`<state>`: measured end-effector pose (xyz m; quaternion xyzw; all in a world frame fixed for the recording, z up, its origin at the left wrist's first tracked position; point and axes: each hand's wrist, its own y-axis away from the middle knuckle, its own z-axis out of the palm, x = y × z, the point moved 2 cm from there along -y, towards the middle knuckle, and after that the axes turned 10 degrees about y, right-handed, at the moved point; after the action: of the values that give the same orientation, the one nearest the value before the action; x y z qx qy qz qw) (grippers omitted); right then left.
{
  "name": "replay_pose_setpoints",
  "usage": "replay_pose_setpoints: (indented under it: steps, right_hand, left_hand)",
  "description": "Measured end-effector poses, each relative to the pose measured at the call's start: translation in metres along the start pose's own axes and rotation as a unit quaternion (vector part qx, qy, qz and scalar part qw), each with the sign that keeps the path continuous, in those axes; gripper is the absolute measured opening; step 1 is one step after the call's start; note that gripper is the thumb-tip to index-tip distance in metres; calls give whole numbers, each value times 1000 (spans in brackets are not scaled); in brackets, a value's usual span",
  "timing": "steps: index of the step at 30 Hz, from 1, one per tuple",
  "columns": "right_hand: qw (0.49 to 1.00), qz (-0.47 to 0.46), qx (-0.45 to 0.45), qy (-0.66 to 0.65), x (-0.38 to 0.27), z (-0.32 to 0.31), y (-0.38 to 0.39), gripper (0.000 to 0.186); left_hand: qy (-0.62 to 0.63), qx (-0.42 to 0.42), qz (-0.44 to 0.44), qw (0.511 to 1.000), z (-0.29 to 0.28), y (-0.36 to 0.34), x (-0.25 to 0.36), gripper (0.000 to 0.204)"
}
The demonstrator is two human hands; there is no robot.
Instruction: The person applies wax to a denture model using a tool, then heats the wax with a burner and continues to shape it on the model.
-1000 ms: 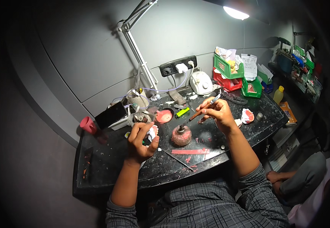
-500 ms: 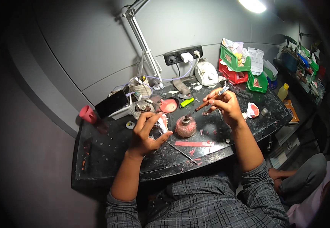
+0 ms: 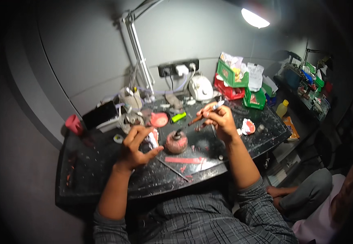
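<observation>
My left hand (image 3: 138, 147) grips a white and pink dental model (image 3: 153, 137) between thumb and fingers, left of a round pinkish burner (image 3: 176, 143) with a dark neck. My right hand (image 3: 219, 122) holds a brown-handled tool (image 3: 197, 118) with a pale upper end, pointing down-left toward the burner top; whether its tip touches is too blurred to tell. Below the burner lie a pink wax strip (image 3: 178, 160) and a thin metal rod (image 3: 172, 169). Behind are a shallow pink-filled dish (image 3: 158, 120) and a lime-green lighter (image 3: 179, 117). Another pink-and-white model (image 3: 248, 126) rests right of my right hand.
The dark desk (image 3: 87, 173) holds a pink cup (image 3: 74, 124), a black phone (image 3: 99, 113), a white appliance (image 3: 201, 87) and green and red bins (image 3: 231, 75) along its back. A lamp (image 3: 254, 17) hangs above. Another person's leg (image 3: 314, 189) is at the right.
The view has shifted, moving the whole desk leftward in the picture. Both hands keep their grips, with small shifts around the burner. More of the other person at the right has come into view.
</observation>
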<state>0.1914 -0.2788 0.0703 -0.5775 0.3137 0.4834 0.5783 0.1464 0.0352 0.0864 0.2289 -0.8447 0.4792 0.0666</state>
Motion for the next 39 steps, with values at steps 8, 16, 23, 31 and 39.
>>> replay_pose_setpoints:
  steps: [8, 16, 23, 31, 39]
  right_hand:
    - [1000, -6, -3, -19, -5, 0, -3, 10]
    - [1000, 3, 9, 5, 2, 1, 0, 10]
    - [1000, 4, 13, 18, -2, -3, 2, 10]
    - [1000, 2, -6, 3, 1, 2, -6, 11]
    - [1000, -7, -4, 11, -2, 0, 0, 12]
  left_hand:
    - [46, -15, -21, 999, -5, -1, 5, 39]
    - [34, 34, 42, 998, -12, 0, 9, 40]
    - [8, -5, -23, 1000, -17, 2, -10, 34]
    - [-16, 33, -39, 999, -17, 2, -8, 41]
    - [-53, 49, -5, 997, -19, 0, -5, 49]
